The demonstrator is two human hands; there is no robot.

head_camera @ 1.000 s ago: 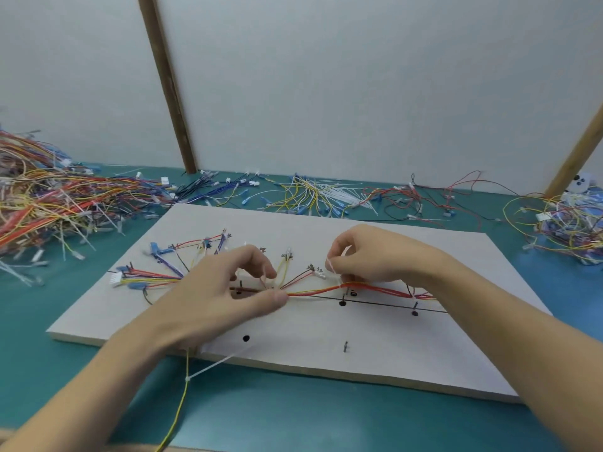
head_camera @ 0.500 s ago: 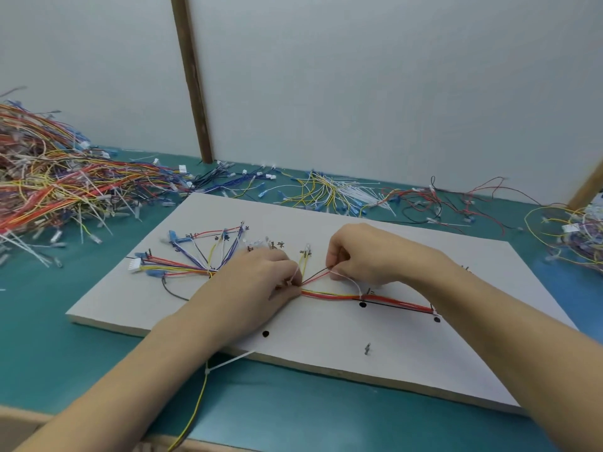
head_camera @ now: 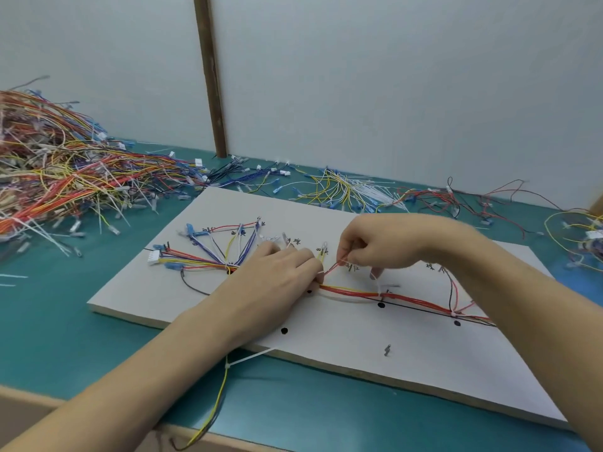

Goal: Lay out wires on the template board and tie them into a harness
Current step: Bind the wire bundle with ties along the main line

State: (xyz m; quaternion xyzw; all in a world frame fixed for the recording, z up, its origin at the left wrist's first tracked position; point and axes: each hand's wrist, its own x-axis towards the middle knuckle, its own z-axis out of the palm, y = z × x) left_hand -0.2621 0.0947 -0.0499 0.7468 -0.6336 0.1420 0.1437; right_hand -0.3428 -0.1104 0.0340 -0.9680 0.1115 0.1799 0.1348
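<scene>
A white template board [head_camera: 424, 360] lies on the teal table, with black lines, dots and pins on it. A red, orange and yellow wire bundle [head_camera: 355, 292] runs along its trunk line, fanning out into coloured branches and a white connector [head_camera: 154, 257] at the left. My left hand [head_camera: 277, 282] rests on the board and pinches the bundle at a branch point. My right hand [head_camera: 381, 244] hovers just right of it, fingers curled round a thin white cable tie [head_camera: 375, 282] that loops round the bundle. The fingertips hide the tie's head.
A big tangled heap of wires [head_camera: 55, 177] fills the table's left. Loose yellow, white and red wires and cable ties [head_camera: 355, 190] lie behind the board. More wires [head_camera: 584, 233] sit at the far right. A tied yellow wire [head_camera: 225, 380] hangs over the table's front edge.
My left hand has slid forward along the bundle and closed on the branch point. My right hand has drawn the cable tie round the bundle. The head camera has panned left.
</scene>
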